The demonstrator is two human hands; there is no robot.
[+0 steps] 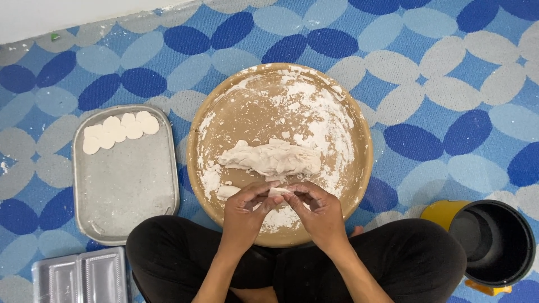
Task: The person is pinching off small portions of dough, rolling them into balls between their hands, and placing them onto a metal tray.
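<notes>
Fingers (268, 197) of both hands pinch a small piece of dough (278, 192) between them, low centre of frame; left hand (244, 216) and right hand (317, 212) meet at their tips above the near rim of a round floured tray (359, 168). A larger dough lump (272, 158) lies mid-tray. Left: metal tray (126, 191) with flat dough discs (119, 130) at its upper end. Lower right: dark pot (494, 241) on the patterned blue carpet (438, 84)
</notes>
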